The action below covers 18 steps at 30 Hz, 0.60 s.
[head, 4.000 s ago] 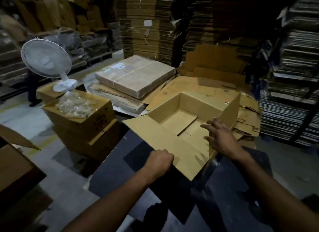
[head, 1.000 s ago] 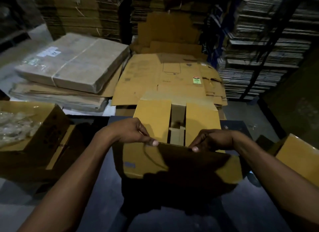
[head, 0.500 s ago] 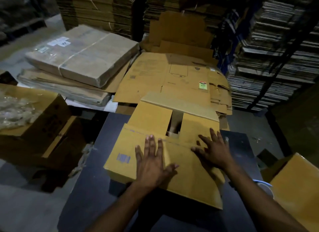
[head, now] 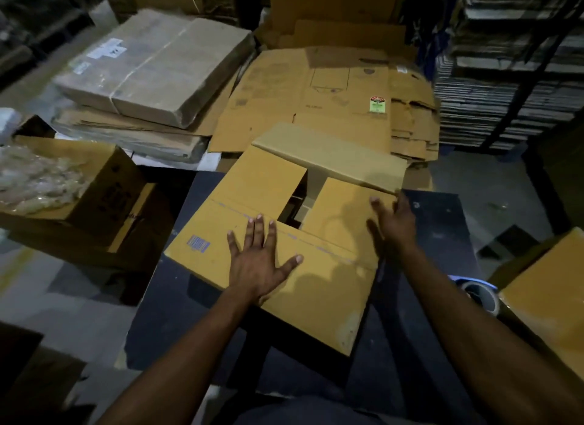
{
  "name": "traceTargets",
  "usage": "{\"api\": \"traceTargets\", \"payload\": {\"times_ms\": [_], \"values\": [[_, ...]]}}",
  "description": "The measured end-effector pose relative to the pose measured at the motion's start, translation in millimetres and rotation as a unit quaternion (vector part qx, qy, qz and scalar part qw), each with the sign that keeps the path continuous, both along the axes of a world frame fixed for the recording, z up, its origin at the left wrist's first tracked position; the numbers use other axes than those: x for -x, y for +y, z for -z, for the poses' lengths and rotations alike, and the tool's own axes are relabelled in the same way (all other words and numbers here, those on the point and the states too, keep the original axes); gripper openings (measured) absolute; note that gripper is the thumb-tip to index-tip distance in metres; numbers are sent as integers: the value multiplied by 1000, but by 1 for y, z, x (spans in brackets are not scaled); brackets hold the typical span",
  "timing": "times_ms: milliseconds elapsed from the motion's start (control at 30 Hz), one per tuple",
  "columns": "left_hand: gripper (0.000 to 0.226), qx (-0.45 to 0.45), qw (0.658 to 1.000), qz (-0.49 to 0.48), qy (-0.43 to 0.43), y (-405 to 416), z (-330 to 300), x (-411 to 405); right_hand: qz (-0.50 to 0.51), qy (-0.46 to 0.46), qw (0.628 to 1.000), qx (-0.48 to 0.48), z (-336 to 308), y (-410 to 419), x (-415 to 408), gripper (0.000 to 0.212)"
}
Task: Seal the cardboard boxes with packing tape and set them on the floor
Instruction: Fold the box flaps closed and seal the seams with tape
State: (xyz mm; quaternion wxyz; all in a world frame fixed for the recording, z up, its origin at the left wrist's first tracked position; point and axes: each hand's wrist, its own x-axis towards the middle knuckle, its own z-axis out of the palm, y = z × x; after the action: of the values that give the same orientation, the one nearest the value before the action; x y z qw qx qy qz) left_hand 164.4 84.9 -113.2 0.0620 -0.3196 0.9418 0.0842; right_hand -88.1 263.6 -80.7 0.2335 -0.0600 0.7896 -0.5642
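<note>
— Cardboard box [head: 316, 285] on the dark table [head: 436, 345]: how much of it shows?

— Only its top. Three flaps lie folded in, the far flap [head: 328, 156] stands half raised, and a dark gap between the side flaps hides the inside. The box's near right corner juts past the table's front edge.

— And the hands?

— The left hand [head: 259, 263] presses flat on the near flap, fingers spread and straight. The right hand [head: 395, 222] reaches toward the raised flap's right end, fingers extended and gripping nothing; whether it touches the flap is hard to tell.

— Tape?

— A tape roll [head: 480, 295] sits at the table's right edge, partly hidden behind the right forearm and beside another box [head: 543, 307] that is cut off by the frame.

— Room around?

— Bare tabletop lies to the right of the box. An open carton [head: 79, 200] of plastic bags crowds the left, and flattened cardboard [head: 316, 92] is stacked just behind.
</note>
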Motion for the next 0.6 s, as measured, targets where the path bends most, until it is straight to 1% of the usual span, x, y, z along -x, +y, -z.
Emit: {"api": "traceTargets", "payload": {"times_ms": [67,133,167,200,267,300,367,467,600], "values": [[108,4,1000,-1,-3,2,0,1,66,-84,992,73,13,-13,55,89],[108,6,1000,-1,-1,2,0,0,85,-143,971,169,36,-19,94,88],[108,8,1000,-1,2,1,2,-1,104,-169,955,222,37,-18,99,85],[109,8,1000,-2,7,1,3,-1,135,-186,942,246,18,-19,86,84],[110,7,1000,-4,14,1,4,1,183,-214,924,258,-5,-16,62,87],[110,8,1000,-5,14,1,4,1,200,-214,920,260,-15,-13,50,86],[110,13,1000,-3,11,2,4,1,215,-214,913,273,-16,-7,42,84],[110,14,1000,-3,17,1,3,-1,217,-198,921,254,-11,-4,46,93],[111,5,999,-7,36,3,2,-1,186,-167,940,231,-4,-1,52,100]]}}
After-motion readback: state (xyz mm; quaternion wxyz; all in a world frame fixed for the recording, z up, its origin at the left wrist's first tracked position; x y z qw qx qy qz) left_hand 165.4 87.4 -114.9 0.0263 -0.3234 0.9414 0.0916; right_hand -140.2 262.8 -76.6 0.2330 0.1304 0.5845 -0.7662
